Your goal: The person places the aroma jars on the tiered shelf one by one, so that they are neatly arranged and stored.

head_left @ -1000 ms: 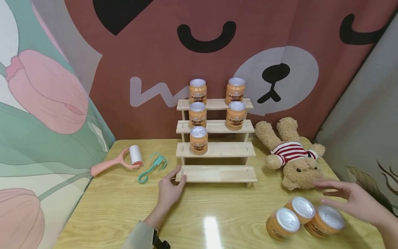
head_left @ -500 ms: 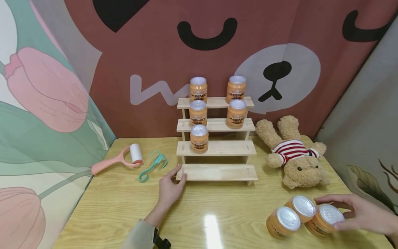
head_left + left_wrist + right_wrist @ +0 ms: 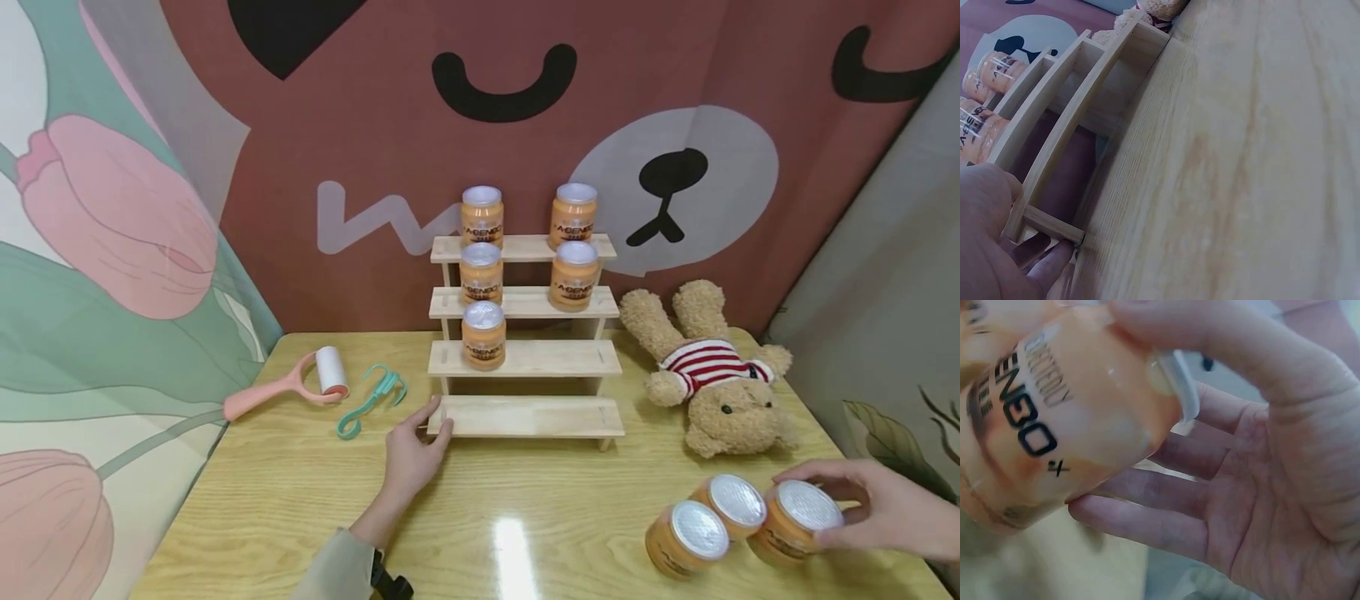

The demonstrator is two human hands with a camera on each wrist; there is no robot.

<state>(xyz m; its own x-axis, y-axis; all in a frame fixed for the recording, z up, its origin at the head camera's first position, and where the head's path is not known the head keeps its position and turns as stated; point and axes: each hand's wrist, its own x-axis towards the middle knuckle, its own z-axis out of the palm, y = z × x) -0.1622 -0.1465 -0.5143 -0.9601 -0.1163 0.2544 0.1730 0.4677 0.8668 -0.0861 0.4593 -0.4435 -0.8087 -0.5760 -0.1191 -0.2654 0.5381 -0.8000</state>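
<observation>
A stepped wooden rack (image 3: 525, 358) stands at the back of the table with several orange jars on its upper steps. My left hand (image 3: 411, 454) rests against the left end of the rack's lowest step (image 3: 1047, 225), fingers straight. At the front right stand three orange jars with silver lids. My right hand (image 3: 862, 500) grips the rightmost jar (image 3: 797, 523) by its lid and side; the right wrist view shows fingers and thumb curled round this jar (image 3: 1054, 419). The other two jars (image 3: 686, 537) (image 3: 731, 500) stand touching beside it.
A teddy bear (image 3: 712, 383) in a striped shirt lies right of the rack. A pink lint roller (image 3: 288, 387) and a teal plastic clip (image 3: 367, 400) lie at the left. The yellow wooden table (image 3: 525, 517) is backed by printed curtains.
My right hand came down from above the jars and closed round the rightmost jar. The left hand stayed at the rack's lowest step.
</observation>
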